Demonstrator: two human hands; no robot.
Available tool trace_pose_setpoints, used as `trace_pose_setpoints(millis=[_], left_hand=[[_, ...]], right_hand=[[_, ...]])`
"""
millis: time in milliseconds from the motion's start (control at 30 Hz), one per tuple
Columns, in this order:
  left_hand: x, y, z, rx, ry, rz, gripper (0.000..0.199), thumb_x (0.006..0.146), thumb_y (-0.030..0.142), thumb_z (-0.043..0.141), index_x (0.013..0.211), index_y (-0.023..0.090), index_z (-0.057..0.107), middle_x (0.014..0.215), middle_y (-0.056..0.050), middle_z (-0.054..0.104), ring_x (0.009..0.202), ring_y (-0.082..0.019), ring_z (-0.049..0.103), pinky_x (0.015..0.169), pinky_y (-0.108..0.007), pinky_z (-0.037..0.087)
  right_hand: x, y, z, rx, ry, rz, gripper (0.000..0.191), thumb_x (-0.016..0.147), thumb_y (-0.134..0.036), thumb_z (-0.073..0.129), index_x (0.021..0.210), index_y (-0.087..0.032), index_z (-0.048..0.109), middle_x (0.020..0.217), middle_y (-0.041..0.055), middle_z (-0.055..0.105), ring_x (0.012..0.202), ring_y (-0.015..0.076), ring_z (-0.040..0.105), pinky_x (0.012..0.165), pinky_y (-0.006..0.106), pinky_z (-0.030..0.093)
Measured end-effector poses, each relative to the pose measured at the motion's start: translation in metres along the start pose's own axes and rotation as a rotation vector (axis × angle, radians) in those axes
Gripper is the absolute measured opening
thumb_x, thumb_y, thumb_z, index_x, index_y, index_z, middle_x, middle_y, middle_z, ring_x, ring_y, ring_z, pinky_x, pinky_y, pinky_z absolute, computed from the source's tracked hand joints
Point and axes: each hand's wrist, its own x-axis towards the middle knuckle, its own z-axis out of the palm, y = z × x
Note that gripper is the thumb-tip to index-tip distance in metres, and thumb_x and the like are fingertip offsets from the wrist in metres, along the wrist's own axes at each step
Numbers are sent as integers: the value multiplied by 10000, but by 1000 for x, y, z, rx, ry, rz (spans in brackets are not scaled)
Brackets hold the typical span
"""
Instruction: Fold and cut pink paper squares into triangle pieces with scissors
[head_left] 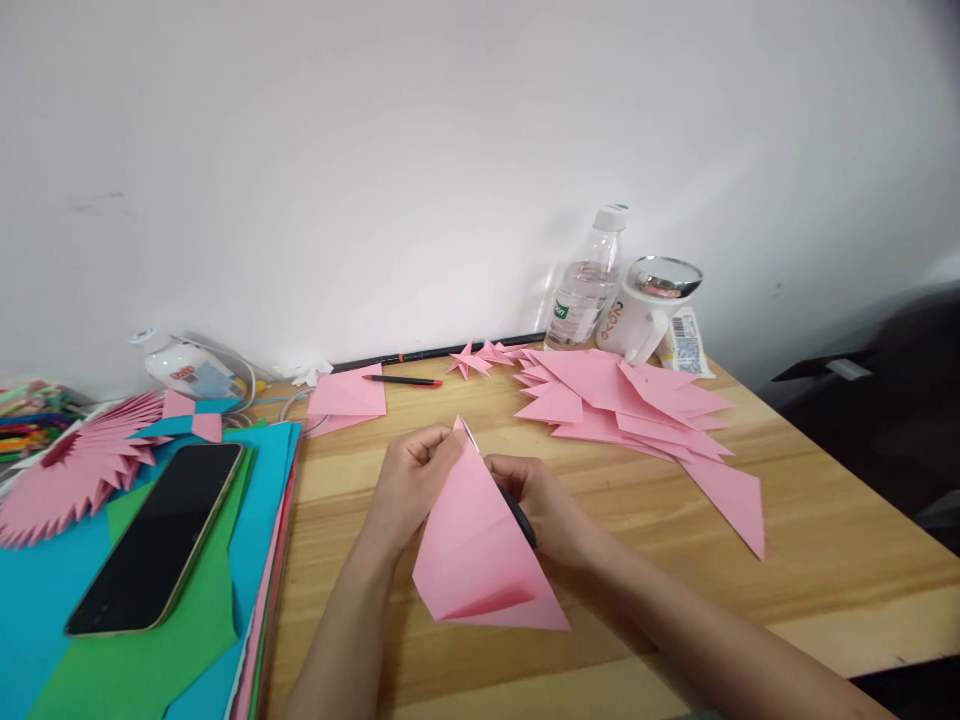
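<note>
In the middle of the head view, a folded sheet of pink paper [480, 540] is held above the wooden table, its narrow tip pointing away from me. My left hand [412, 475] is closed on the paper's left edge near that tip. My right hand [551, 510] is closed round the black handle of a pair of scissors [520, 517] at the paper's right edge. A thin strip of blade shows beside the tip; the paper hides most of the scissors. Beyond my right hand lies a pile of pointed pink paper pieces [600, 400].
Coloured sheets [262, 500] on the left carry a black phone [157, 540] and a pleated pink paper piece [82, 460]. A pen [405, 380] lies on a pink square [346, 395]. A water bottle [589, 285] and a white mug [637, 315] stand by the wall.
</note>
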Motion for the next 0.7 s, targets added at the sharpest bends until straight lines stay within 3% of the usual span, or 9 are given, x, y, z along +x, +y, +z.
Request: trace_pose_setpoints(millis=[367, 567, 700], left_hand=[[-1, 0, 1, 17, 1, -4, 432, 839, 421, 522, 530, 167, 362, 522, 53, 322, 459, -56, 271, 409, -185, 207], [2, -2, 1, 58, 97, 82, 419, 843, 398, 486, 533, 182, 304, 523, 57, 273, 466, -63, 246, 411, -196, 194], [1, 0, 2, 118, 94, 84, 399, 833, 349, 477, 528, 186, 278, 533, 53, 238, 479, -66, 232, 417, -201, 175]], right_hand=[[0, 3, 3, 50, 32, 11, 227, 613, -277, 652, 592, -155, 461, 562, -51, 427, 499, 50, 318, 465, 191, 229], [1, 8, 3, 55, 41, 35, 191, 608, -211, 645, 580, -153, 465, 540, -60, 433, 485, 46, 320, 450, 183, 232], [2, 10, 2, 47, 30, -5, 186, 610, -196, 646, 593, -155, 466, 565, -54, 461, 511, 53, 349, 470, 183, 263]])
